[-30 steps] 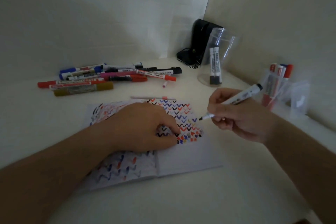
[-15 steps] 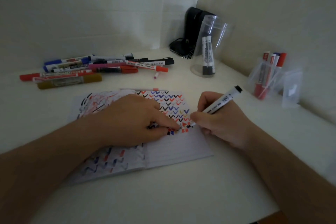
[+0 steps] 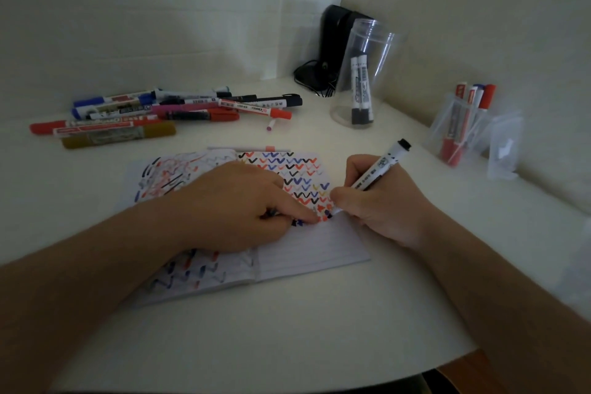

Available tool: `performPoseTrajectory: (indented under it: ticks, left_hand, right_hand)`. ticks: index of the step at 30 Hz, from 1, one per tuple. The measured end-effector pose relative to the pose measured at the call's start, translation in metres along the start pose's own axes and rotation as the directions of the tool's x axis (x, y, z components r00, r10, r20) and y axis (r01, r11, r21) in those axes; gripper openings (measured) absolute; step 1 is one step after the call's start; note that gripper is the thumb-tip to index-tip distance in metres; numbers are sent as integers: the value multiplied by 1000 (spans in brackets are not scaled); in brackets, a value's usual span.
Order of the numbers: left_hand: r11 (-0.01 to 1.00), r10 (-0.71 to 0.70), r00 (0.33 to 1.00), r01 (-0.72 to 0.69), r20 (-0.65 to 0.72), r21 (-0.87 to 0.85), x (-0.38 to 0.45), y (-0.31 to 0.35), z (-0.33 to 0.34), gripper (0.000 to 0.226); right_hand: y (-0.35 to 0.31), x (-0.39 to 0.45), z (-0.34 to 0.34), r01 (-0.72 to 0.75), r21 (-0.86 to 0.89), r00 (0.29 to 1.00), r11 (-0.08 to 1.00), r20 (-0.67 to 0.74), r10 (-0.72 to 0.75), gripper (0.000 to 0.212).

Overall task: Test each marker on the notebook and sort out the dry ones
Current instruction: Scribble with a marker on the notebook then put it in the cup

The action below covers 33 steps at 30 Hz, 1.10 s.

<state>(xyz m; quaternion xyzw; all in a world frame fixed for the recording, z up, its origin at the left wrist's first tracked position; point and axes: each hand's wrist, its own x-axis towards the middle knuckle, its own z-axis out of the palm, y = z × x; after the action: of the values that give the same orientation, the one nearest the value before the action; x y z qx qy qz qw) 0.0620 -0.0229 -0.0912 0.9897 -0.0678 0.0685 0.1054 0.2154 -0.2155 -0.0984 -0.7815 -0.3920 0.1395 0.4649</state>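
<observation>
Notebook lies open on the white surface, its pages covered with red, blue and black zigzag test marks. The left hand rests flat on it, fingers extended and pressing the paper down near the latest marks. The right hand has its grip pinched around a white marker with a black end, tilted, with its tip touching the right page just beside the left fingertips. A loose pile of markers lies at the far left of the surface. A clear cup near the corner holds two black-capped markers upright, and a clear holder at the right holds red and blue ones.
</observation>
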Motion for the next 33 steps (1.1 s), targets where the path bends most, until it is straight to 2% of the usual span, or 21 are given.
performPoseTrajectory:
  ticks: [3,8,12,18,24,28,33]
  left_hand:
    - [1000,-10,1000,10,0,-13,-1,1,0,42]
    - [1000,-10,1000,10,-12,-10,0,1,0,42]
    - [1000,-6,1000,6,-10,-14,-1,1,0,42]
    - [1000,2,1000,-2,-30,-21,-2,1,1,42]
    - [1000,4,1000,-5,-30,-28,-1,0,1,41]
    - [1000,3,1000,-4,-31,-25,-1,-1,3,42]
    - [1000,6,1000,-6,-30,-28,-2,-1,2,41]
  right_hand:
    - [-1,0,1,10,-60,1000,998,-8,-10,39]
    - [-1,0,-1,8,-20,1000,1000,-13,-9,39]
    - [-2,-1,0,14,-66,1000,998,8,-14,39]
    - [-1,0,-1,-6,12,1000,1000,-21,6,38]
    - [-4,-1,0,-18,-27,999,999,31,19,39]
    - [-2,1,0,-30,31,999,999,-18,30,38]
    - [-3,1,0,-18,-35,999,999,45,19,37]
